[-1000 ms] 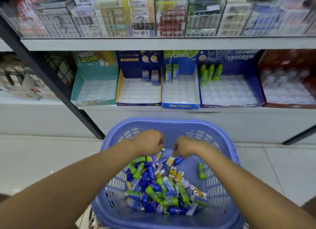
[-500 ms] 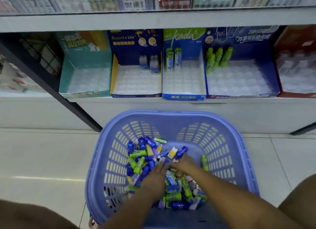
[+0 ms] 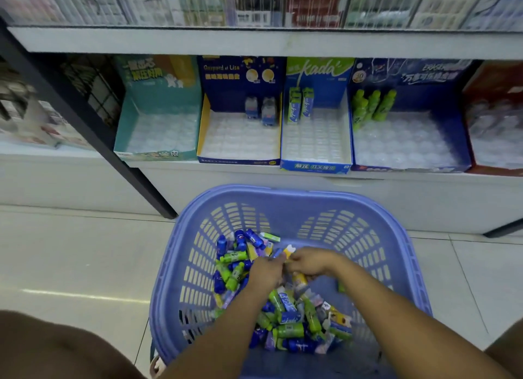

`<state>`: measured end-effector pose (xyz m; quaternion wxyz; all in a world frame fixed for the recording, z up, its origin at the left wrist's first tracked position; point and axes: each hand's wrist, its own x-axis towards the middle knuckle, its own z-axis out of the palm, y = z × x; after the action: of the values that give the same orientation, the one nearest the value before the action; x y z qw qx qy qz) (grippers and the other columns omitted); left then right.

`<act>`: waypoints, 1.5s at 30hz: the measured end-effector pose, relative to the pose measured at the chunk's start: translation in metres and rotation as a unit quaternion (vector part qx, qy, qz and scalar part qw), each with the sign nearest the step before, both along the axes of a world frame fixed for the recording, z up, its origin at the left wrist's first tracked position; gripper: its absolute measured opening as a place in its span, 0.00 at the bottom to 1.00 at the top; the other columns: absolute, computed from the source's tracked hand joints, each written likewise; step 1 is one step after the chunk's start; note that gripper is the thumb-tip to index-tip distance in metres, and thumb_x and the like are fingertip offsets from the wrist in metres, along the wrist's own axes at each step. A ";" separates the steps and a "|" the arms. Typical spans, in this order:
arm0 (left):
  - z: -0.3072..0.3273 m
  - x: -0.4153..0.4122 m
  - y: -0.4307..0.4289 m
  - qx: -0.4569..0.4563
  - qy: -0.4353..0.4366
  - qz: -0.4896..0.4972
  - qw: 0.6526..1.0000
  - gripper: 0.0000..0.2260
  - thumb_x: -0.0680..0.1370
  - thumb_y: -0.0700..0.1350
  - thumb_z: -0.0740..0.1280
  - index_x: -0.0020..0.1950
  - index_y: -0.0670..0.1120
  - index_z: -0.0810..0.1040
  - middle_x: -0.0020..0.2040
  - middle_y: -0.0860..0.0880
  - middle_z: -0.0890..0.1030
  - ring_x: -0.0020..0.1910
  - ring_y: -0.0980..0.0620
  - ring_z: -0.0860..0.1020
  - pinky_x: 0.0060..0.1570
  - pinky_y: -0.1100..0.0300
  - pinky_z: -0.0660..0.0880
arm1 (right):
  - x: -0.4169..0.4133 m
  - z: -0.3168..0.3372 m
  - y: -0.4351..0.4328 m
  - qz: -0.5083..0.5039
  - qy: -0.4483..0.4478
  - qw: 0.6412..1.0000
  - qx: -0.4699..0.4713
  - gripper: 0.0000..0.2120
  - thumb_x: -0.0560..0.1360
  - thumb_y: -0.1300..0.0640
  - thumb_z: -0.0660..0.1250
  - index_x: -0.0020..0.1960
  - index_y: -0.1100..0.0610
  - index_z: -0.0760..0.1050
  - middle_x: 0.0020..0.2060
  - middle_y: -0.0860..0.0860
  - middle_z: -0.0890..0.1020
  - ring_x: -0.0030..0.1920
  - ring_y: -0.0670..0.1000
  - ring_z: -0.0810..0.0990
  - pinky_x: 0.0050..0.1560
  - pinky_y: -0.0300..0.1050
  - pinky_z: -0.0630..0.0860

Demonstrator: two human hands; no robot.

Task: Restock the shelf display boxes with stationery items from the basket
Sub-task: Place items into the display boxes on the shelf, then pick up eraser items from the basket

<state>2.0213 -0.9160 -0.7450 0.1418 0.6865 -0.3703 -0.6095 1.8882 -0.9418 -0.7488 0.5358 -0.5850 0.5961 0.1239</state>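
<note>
stationery items (image 3: 285,316): small green, blue, yellow tubes heaped left-centre in basket (image 3: 283,193) | left hand (image 3: 266,271), right hand (image 3: 311,264): side by side atop heap, fingers curled down | hold: cannot tell

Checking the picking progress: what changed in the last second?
The left hand and right hand went down from above the pile into the items in the basket, close together; whether either grips anything is unclear. Basket and boxes stayed put, boxes no fuller.
</note>
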 end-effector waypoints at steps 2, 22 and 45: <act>0.017 -0.004 -0.011 0.071 0.101 0.098 0.988 0.12 0.78 0.47 0.67 0.43 0.39 0.73 0.36 0.40 0.73 0.31 0.47 0.72 0.34 0.54 0.72 | 0.003 0.027 -0.009 0.007 -0.035 0.998 -0.044 0.06 0.75 0.55 0.62 0.45 0.57 0.76 0.33 0.56 0.74 0.32 0.52 0.71 0.32 0.43 0.68; 0.246 0.082 -0.102 -0.098 0.072 -0.022 0.992 0.10 0.82 0.49 0.59 0.50 0.43 0.73 0.32 0.48 0.71 0.23 0.56 0.72 0.19 0.67 0.67 | -0.007 0.193 -0.052 -0.361 -0.493 0.783 -0.116 0.07 0.74 0.67 0.65 0.51 0.62 0.76 0.36 0.53 0.85 0.32 0.46 0.82 0.33 0.32 0.78; 0.210 0.153 -0.115 -0.098 0.124 -0.105 0.982 0.11 0.78 0.44 0.66 0.59 0.42 0.78 0.50 0.43 0.83 0.49 0.49 0.83 0.47 0.60 0.81 | 0.113 0.179 -0.229 -0.016 0.041 0.853 -0.520 0.14 0.76 0.61 0.63 0.60 0.62 0.75 0.56 0.60 0.79 0.57 0.58 0.77 0.59 0.46 0.73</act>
<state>2.1746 -1.0308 -0.5351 0.1886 0.5457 -0.4773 -0.6624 2.0012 -1.1705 -0.5700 0.1305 -0.7632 0.6043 -0.1882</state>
